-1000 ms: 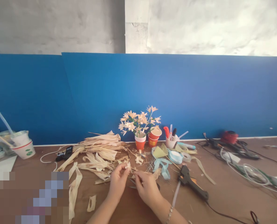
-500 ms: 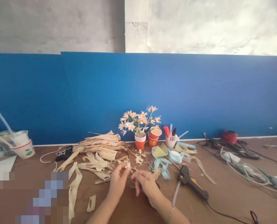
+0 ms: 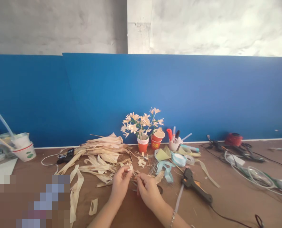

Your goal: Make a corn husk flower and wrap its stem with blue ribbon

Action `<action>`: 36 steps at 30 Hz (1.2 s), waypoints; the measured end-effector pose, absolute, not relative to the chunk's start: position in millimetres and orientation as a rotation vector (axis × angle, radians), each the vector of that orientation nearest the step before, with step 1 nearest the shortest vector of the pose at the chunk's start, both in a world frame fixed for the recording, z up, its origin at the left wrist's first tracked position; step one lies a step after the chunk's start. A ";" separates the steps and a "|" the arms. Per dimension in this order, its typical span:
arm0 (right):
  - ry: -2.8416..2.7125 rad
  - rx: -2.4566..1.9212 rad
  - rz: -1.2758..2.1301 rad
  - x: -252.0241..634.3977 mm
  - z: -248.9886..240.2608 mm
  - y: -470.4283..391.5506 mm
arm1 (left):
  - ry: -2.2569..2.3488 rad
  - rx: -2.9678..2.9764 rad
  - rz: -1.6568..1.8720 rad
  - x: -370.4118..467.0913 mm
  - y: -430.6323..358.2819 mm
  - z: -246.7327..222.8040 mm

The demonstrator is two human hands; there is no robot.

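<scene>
My left hand [image 3: 121,182] is closed, pinching a small pale husk flower [image 3: 130,167] between thumb and fingertips. Just right of it, my right hand [image 3: 147,186] is closed too, thumb against fingers, close to the flower's lower side; what it pinches is too small to make out. Dark scissors handles [image 3: 160,189] show partly from behind my right hand. Beyond both hands lie cut husk scraps [image 3: 141,162]. Finished pale flowers on green stems [image 3: 144,122] stand in a stack of red and white paper cups [image 3: 143,145].
Dried corn husks [image 3: 102,148] spread to the left. On the right are a black glue gun [image 3: 193,183] with its cord, light blue ribbon [image 3: 178,159], a cup of pens [image 3: 174,144] and tangled cables [image 3: 250,177]. A blue partition [image 3: 141,88] borders the table's back.
My right hand has shifted slightly, its lower fingers now tucked in more than before. My left hand keeps the flower in nearly the same place.
</scene>
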State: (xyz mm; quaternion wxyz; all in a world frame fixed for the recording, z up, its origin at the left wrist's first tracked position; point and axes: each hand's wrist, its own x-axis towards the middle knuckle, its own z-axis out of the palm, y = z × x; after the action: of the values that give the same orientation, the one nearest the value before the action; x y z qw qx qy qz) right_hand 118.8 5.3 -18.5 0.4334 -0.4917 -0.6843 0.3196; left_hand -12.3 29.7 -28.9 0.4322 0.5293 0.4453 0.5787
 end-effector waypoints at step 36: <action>-1.594 -1.097 1.194 118.3 -23.9 12.4 | 0.730 0.657 1.364 -8.1 25.3 -17.4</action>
State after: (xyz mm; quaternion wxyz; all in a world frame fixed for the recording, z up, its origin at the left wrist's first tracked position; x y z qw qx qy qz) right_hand 118.3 12.4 -23.9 0.4204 -0.4378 -0.6360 0.4766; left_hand -8.1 25.3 -17.4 0.6670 0.2914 0.3236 0.6046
